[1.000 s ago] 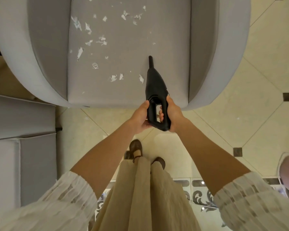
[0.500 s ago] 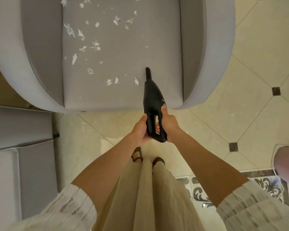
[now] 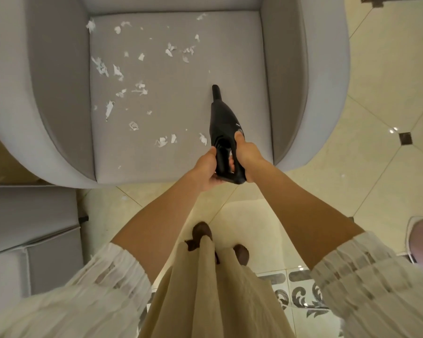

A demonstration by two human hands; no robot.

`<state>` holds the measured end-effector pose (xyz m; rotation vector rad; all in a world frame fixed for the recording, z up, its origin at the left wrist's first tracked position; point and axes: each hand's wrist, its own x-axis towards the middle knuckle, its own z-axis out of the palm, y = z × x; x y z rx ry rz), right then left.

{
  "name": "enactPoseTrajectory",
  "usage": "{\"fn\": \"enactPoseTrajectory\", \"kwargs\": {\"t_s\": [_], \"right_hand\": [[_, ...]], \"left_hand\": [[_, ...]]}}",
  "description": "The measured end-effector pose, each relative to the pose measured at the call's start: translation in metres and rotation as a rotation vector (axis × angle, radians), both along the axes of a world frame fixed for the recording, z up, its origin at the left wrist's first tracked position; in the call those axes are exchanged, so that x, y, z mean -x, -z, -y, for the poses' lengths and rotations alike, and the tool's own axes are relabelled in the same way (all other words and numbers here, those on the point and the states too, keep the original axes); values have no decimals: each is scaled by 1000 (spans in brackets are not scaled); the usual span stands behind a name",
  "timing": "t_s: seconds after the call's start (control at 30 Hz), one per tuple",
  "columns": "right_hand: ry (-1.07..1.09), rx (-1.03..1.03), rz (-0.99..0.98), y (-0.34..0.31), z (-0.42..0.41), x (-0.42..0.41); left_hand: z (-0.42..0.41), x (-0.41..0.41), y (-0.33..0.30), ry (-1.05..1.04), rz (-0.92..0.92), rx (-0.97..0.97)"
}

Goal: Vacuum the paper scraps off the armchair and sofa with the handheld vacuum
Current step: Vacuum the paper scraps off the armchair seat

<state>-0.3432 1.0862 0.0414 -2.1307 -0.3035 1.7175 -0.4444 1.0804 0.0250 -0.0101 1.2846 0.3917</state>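
The vacuum (image 3: 224,132) handle is gripped by the right hand (image 3: 246,154), fingers curled through the loop; the left hand (image 3: 206,170) is cupped against its rear, seemingly steadying it; since a second ago the nozzle has been carried further over the armchair (image 3: 230,57) seat, so suction looks imminent; the torn, crumpled scraps (image 3: 117,71) lie mostly left on matte grey fabric.

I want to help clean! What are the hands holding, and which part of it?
The black handheld vacuum: the right hand grips its loop handle, the left hand holds its rear end.
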Motion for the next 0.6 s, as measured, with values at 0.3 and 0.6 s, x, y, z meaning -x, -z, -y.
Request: {"fn": "enactPoseTrajectory", "kwargs": {"t_s": [0.3,0.6], "right_hand": [[-20,41,49,3,57,-5],[-64,29,80,-2,59,-16]], "left_hand": [[51,1,-12,60,9,47],[55,-8,-23,114,-56,36]]}}
